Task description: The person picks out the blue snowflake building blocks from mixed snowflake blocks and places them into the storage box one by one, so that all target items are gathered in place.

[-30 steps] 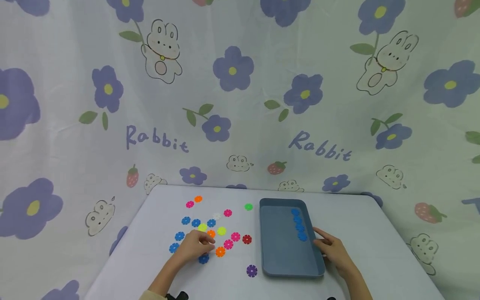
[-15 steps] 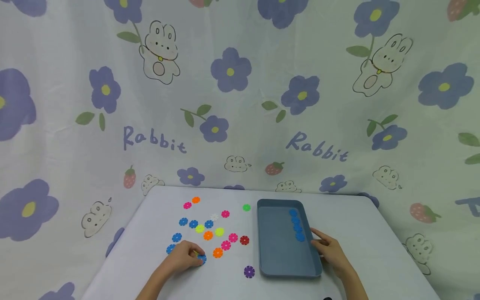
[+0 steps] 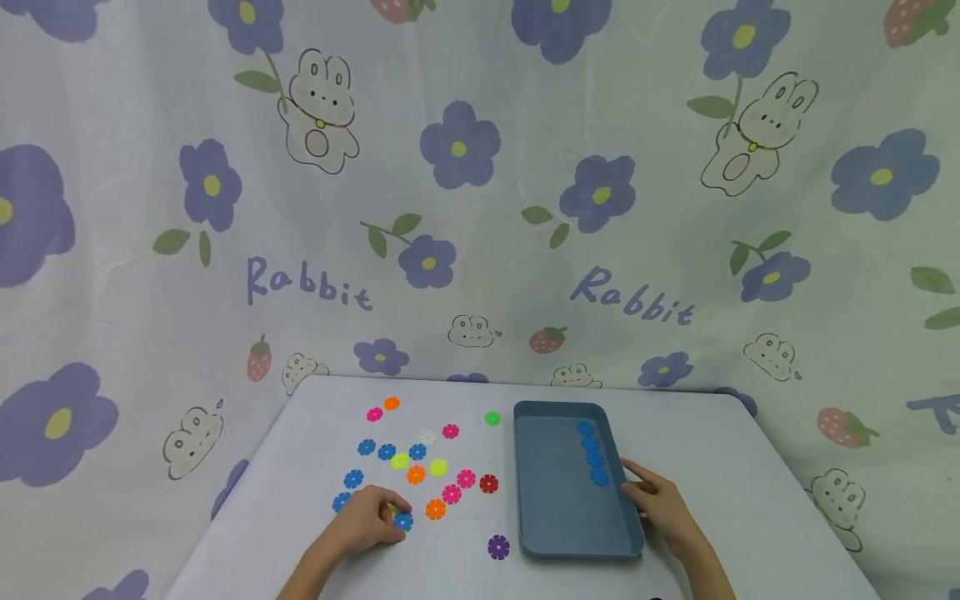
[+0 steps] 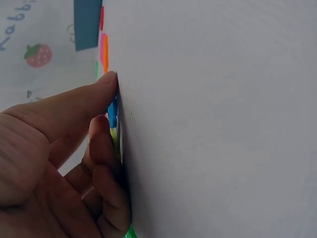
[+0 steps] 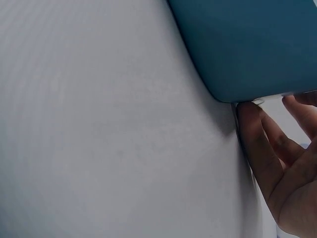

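Observation:
My left hand is down on the table at the left, thumb and forefinger around a blue interlocking disc with a notched rim. In the left wrist view, this blue disc shows edge-on between thumb and forefinger. A yellow disc is partly hidden behind the same fingers. On the other side, my right hand rests its fingers against the outer right wall of a grey-blue tray. Several blue discs lie in a row along the tray's right side. The right wrist view shows fingertips at the tray wall.
Loose discs are spread left of the tray: several blue ones, orange, pink, dark red, purple, green and white. Behind the white table hangs a patterned curtain.
My left hand has come down and toward me from beside the orange discs, and its fingers have closed in on the blue disc. My right hand stays at the tray.

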Demonstrator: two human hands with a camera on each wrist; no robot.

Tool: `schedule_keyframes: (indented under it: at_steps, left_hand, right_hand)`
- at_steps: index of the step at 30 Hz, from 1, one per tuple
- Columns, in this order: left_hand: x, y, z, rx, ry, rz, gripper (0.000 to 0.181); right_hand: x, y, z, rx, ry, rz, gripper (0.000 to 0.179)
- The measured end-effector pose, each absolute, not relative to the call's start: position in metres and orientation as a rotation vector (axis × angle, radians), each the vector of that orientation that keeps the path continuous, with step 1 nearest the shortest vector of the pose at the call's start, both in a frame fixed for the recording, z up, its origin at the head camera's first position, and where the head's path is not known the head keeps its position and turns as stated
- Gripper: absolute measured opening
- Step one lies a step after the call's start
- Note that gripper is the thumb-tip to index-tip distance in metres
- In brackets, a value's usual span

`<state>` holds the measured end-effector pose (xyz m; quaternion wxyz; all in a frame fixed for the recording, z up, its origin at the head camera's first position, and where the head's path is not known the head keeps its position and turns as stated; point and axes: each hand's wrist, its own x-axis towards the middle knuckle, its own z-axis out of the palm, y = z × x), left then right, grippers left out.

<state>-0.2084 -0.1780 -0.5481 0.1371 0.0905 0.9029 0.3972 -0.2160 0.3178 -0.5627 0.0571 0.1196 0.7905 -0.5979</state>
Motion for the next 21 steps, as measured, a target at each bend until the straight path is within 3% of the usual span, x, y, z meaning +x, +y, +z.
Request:
schedule_keyframes:
  at_steps: [11, 21]
  left_hand:
    - [-0.209, -0.169, -0.548, 0.233, 2.733, 1.053, 0.029]
    - [-0.215, -0.158, -0.554, 0.201, 2.724, 1.183, 0.013]
  right_hand:
    - [-0.215, 0.317, -0.562, 0.375, 2.402, -1.798, 0.054]
    - [-0.215, 0.317, -0.560, 0.349, 2.412, -1.807, 0.054]
